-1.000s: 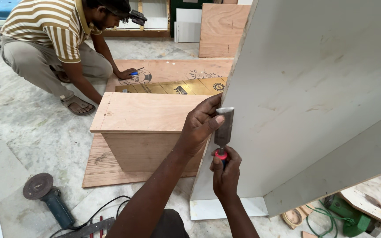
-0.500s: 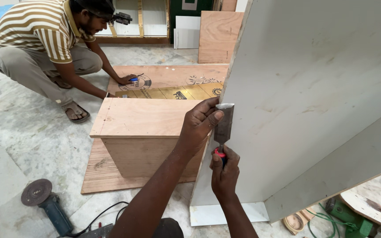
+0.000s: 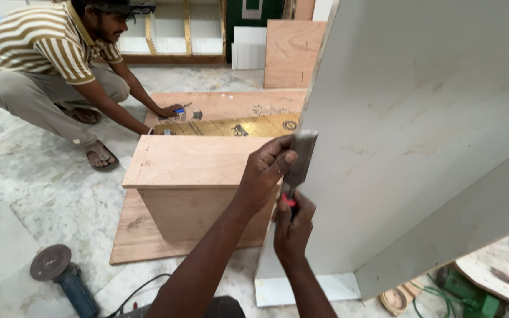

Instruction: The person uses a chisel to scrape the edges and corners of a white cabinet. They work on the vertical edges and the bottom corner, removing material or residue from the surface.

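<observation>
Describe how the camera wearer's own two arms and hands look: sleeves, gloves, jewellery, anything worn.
Both forearms come up from the bottom edge bare, with no sleeve in view. The left hand and the right hand wear no gloves, and no ring, watch or wristband shows on either. The nail on the left thumb is short. The upper arms lie out of frame, so any sleeve higher up cannot be seen.

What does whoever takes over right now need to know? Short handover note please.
Left hand: fingers press the flat metal chisel blade against the edge of the upright white panel.
Right hand: grips the red handle below.
Plywood box stands just left of the panel; angle grinder lies on the floor.
A crouching person works on boards beyond.
How much of the edge is trimmed: cannot tell.
</observation>
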